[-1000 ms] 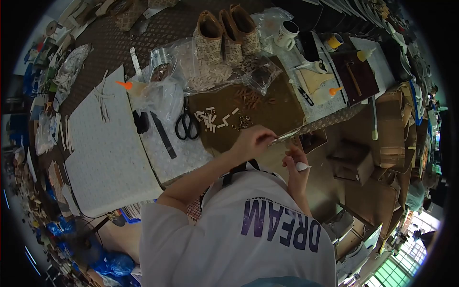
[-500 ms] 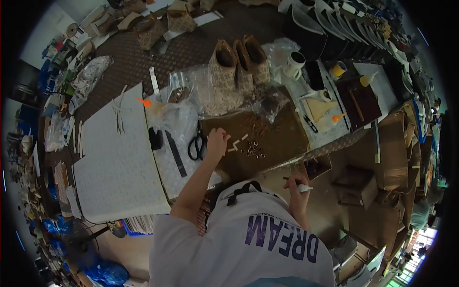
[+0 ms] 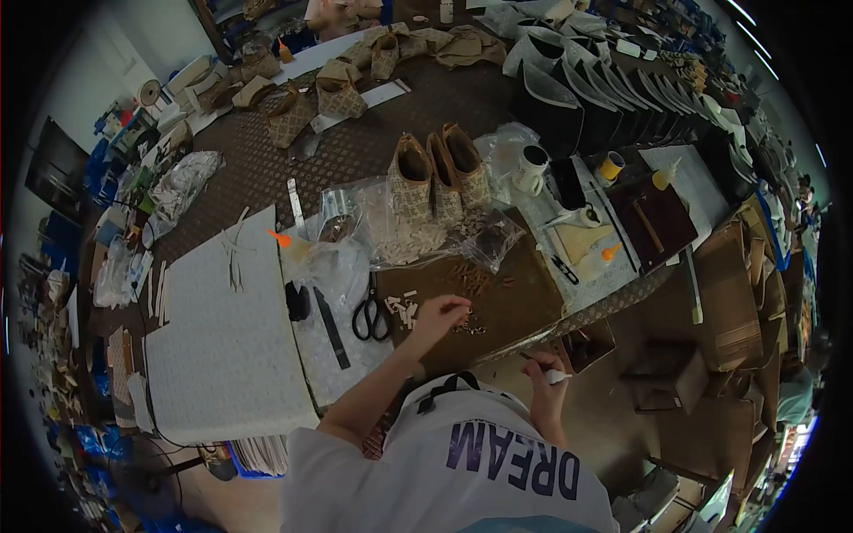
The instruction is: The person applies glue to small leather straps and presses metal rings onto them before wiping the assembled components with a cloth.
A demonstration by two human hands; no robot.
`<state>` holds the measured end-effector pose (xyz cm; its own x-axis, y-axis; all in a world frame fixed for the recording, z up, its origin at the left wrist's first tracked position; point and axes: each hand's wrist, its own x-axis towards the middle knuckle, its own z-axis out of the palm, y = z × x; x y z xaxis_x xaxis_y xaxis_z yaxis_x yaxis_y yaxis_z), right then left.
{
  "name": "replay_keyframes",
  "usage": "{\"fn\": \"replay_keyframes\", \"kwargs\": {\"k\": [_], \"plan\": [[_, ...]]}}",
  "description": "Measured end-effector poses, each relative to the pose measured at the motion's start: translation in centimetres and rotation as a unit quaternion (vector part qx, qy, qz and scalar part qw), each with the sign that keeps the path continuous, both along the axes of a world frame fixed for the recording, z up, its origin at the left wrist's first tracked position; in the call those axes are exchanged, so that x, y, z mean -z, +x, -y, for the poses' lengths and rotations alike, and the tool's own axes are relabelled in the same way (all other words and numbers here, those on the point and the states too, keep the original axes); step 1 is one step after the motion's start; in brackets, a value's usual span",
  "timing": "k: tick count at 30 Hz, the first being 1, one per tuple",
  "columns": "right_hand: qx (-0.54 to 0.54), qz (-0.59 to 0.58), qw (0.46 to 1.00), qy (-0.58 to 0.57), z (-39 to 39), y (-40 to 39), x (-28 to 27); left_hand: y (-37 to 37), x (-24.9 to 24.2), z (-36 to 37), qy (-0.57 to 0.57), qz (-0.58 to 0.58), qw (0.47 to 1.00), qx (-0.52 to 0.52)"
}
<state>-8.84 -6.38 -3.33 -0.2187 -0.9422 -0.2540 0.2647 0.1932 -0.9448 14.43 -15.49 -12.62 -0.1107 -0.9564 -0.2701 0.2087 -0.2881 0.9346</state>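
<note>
My left hand (image 3: 442, 317) is over the brown work mat (image 3: 524, 298), fingertips pinched together beside a pile of small metal rings (image 3: 474, 327). Whatever lies between those fingertips is too small to make out. Small white strips (image 3: 404, 311) lie left of this hand, and thin brown pieces (image 3: 480, 279) lie beyond it. My right hand (image 3: 546, 384), just off the table's near edge, is closed around a white-tipped object (image 3: 557, 377); a thin dark stick also protrudes from its fingers. Black-handled scissors (image 3: 371, 320) rest left of the mat.
Patterned shoe-like pieces (image 3: 411, 182) stand behind the mat. A white mug (image 3: 530, 169), yellow-wrapped container (image 3: 611, 166) and hammer (image 3: 649, 226) are at the right. A white board (image 3: 227, 338) covers the left. An open box (image 3: 588, 346) sits below the near edge. A person (image 3: 342, 16) is across the table.
My left hand has moved right, from beside the white strips to the metal rings. More white strips are now visible. The camera view has tilted up; my right hand still holds the white-tipped object.
</note>
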Motion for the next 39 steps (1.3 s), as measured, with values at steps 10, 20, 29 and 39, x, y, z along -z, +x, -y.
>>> {"fn": "replay_keyframes", "kwargs": {"k": [10,20,29,39], "plan": [[-0.048,0.03,0.998,0.032,-0.5,-1.2,0.0,-7.7,-9.4,-5.5,0.017,-0.094,0.983,0.157],[-0.075,0.172,0.98,0.062,-1.4,-2.6,-1.2,-8.8,-10.7,-6.4,0.103,-0.216,0.952,0.193],[-0.044,0.076,0.996,-0.035,-3.7,-4.4,-1.0,-10.5,-11.1,-8.0,0.074,-0.077,0.964,0.242],[-0.09,-0.162,0.982,-0.038,-7.4,-7.1,-2.4,-12.9,-11.4,-10.5,0.006,0.037,0.966,0.257]]}}
